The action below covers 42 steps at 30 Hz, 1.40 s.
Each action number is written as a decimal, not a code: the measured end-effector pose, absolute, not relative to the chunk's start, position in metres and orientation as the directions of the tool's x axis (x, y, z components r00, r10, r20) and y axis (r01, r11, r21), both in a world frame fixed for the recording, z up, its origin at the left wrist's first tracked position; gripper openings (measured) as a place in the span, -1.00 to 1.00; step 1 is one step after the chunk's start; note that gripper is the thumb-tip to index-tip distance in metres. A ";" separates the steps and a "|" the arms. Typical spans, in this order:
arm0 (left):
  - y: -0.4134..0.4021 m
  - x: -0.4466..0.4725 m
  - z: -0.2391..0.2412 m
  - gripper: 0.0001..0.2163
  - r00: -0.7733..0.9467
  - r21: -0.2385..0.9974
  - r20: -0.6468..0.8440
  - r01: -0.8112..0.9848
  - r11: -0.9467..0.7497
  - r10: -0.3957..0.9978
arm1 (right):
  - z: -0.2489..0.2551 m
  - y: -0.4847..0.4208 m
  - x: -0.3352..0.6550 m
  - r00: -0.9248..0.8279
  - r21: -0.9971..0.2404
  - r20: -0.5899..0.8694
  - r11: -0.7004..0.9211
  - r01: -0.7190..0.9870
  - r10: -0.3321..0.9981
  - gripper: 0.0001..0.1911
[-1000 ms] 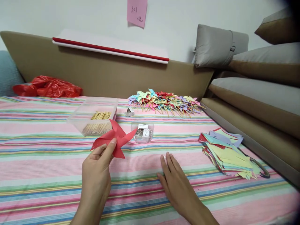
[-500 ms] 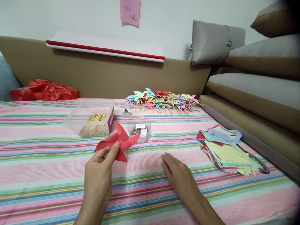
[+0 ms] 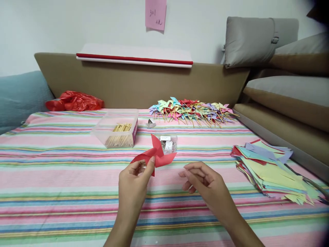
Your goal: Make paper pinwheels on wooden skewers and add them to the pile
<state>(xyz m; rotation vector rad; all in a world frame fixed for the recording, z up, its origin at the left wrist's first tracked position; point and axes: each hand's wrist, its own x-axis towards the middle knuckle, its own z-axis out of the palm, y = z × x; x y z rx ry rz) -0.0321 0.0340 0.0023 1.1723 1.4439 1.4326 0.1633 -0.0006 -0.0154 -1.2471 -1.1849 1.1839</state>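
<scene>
My left hand (image 3: 137, 178) pinches a red paper pinwheel (image 3: 160, 160) between thumb and fingers, its folded blades spread out above the cloth. To the right, my right hand (image 3: 205, 180) hovers apart from the pinwheel. Its fingers are curled, with thumb and index fingertips close together; anything between them is too small to make out. Behind the pinwheel lies a clear pack of small metal pins (image 3: 169, 144) with white labels, partly covered by a red blade. A clear plastic box (image 3: 102, 128) of short wooden sticks (image 3: 122, 133) stands beyond my left hand.
Finished pinwheels on sticks (image 3: 190, 111) lie heaped at the back. Cut colored paper sheets (image 3: 269, 171) are stacked at right, with scissors (image 3: 313, 183) beside them. A small metal piece (image 3: 151, 123), a red plastic bag (image 3: 77, 101) and stacked cushions (image 3: 288, 92) surround the striped cloth (image 3: 77, 192).
My right hand has lifted from near the cloth and its fingers have curled, thumb toward index finger. My left hand still holds the pinwheel, now tilted slightly. The view has turned left.
</scene>
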 end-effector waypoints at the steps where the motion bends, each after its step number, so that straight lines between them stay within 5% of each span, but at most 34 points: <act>1: 0.033 -0.031 0.003 -0.71 -0.275 0.989 0.094 0.133 -0.059 0.957 | -0.010 -0.001 0.158 0.033 -0.999 -0.017 -0.016 -0.034 0.999 -0.72; 9: 0.028 -0.022 0.005 -0.79 -0.270 0.963 0.181 0.242 -0.116 0.946 | 0.008 0.000 0.136 -0.035 -0.993 0.072 0.069 -0.091 0.997 -0.79; 17: 0.024 -0.013 0.002 -0.77 -0.157 0.978 0.111 0.193 -0.079 0.981 | -0.001 0.007 0.141 0.032 -0.876 0.399 0.371 0.309 0.916 -0.88; 26: 0.022 -0.010 -0.002 -0.69 -0.064 0.999 0.011 0.040 -0.008 0.998 | -0.005 0.007 0.144 -0.010 -0.915 0.332 0.325 0.238 0.943 -0.87; 42: 0.021 -0.011 0.000 -0.77 0.004 0.997 0.077 -0.008 -0.077 0.997 | -0.002 0.011 0.145 -0.077 -0.957 0.279 0.284 0.058 0.957 -0.92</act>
